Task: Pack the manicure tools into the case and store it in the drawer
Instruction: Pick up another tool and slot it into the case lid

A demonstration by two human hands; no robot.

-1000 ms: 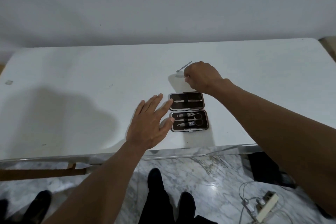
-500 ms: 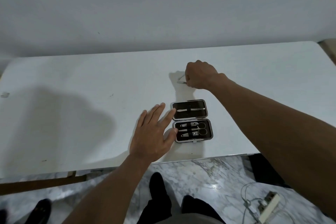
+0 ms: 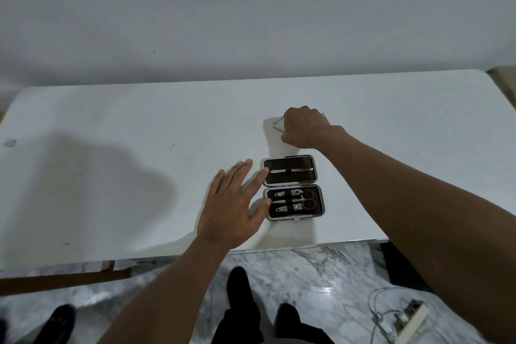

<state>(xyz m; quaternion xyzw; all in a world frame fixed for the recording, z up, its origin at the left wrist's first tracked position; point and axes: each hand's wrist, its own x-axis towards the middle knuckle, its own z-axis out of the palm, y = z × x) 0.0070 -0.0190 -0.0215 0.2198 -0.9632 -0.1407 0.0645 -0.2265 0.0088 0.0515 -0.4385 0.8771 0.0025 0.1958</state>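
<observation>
Curling the right hand [image 3: 304, 127] round a thin silver metal manicure tool [image 3: 277, 128] at the white tabletop [image 3: 111, 126], just beyond the open dark brown silver-rimmed case [image 3: 318, 173]; left only its tip showing beside the fist, against a longer stretch lying bare a second earlier. Kept the left hand [image 3: 233, 204] flat and spread, index fingertip and thumb touching the case's left edge as before. Found clippers [image 3: 289, 193] and scissors [image 3: 305, 200] strapped in the near half, one slim pick [image 3: 289, 170] in the far half.
</observation>
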